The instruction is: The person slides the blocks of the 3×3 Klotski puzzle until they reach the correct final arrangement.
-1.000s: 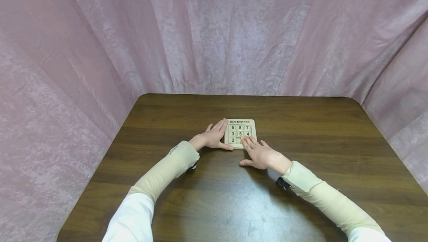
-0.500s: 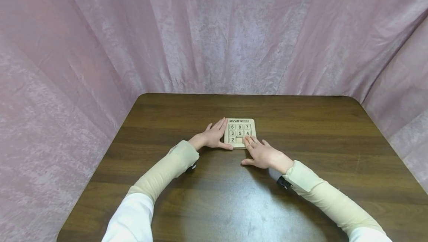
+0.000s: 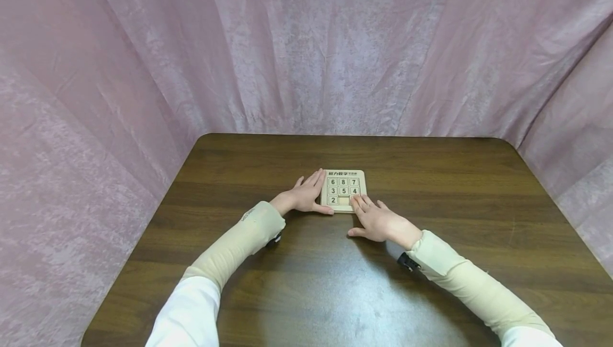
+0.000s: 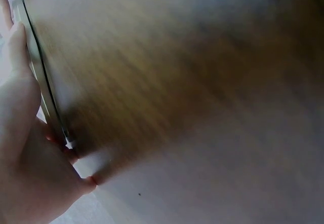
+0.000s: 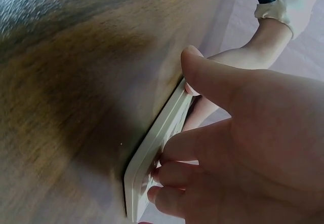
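Note:
A pale wooden number slide puzzle (image 3: 344, 174) lies flat on the table. Its top row reads 6, 8, 7 and its middle row 3, 5, 4. In the bottom row the 2 tile (image 3: 333, 200) is at the left, with a bare slot (image 3: 343, 200) beside it; the right end is covered by fingers. My left hand (image 3: 305, 198) steadies the puzzle, straight fingers along its left edge and thumb at the lower left corner. My right hand (image 3: 378, 221) rests its fingertips on the lower right of the puzzle, thumb spread out to the side.
The brown wooden table (image 3: 431, 171) reaches back to a pink curtain (image 3: 325, 49) that hangs behind it and at both sides. Black wrist devices show under both sleeves, the right one (image 3: 408, 262) more plainly.
My right fingertips have slid slightly to the right along the bottom row, and more of the bare slot shows. The left hand stays in place.

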`<state>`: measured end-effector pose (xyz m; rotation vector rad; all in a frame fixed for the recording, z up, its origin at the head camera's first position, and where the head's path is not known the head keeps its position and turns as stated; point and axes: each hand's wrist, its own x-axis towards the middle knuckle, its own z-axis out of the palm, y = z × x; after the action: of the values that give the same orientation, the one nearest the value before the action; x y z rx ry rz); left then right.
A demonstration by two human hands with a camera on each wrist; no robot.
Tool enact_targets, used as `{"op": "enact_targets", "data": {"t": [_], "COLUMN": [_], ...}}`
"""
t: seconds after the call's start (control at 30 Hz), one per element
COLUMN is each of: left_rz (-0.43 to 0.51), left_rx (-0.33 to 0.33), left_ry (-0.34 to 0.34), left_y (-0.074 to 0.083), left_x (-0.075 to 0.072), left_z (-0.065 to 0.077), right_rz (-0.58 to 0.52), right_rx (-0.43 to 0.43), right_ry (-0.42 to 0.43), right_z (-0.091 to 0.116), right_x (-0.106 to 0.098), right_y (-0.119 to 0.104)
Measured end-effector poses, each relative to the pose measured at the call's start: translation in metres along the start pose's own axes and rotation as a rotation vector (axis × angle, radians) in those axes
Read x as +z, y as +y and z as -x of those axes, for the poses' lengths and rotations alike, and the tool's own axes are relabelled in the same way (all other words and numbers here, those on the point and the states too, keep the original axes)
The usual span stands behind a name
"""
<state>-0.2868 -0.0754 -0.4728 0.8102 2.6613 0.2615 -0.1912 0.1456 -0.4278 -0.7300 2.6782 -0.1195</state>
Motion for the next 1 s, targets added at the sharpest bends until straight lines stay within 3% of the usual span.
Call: {"op": "enact_targets", "data": {"t": [0.43,1.0], "left_rz": [-0.008,-0.006], "left_rx": [0.010,0.007], "left_ry": [-0.008,-0.018], "left_y": [0.002,0.002], "left_x": [-0.005,-0.004], "left_z": [0.003,0.001], "right_rz": [0.008,0.026], "right_rx": [-0.049,-0.099], "right_ry": [0.052,0.046], "right_z": [-0.006,-0.024], "right_x": [0.001,0.004], "right_y": [-0.006,-0.022]}}
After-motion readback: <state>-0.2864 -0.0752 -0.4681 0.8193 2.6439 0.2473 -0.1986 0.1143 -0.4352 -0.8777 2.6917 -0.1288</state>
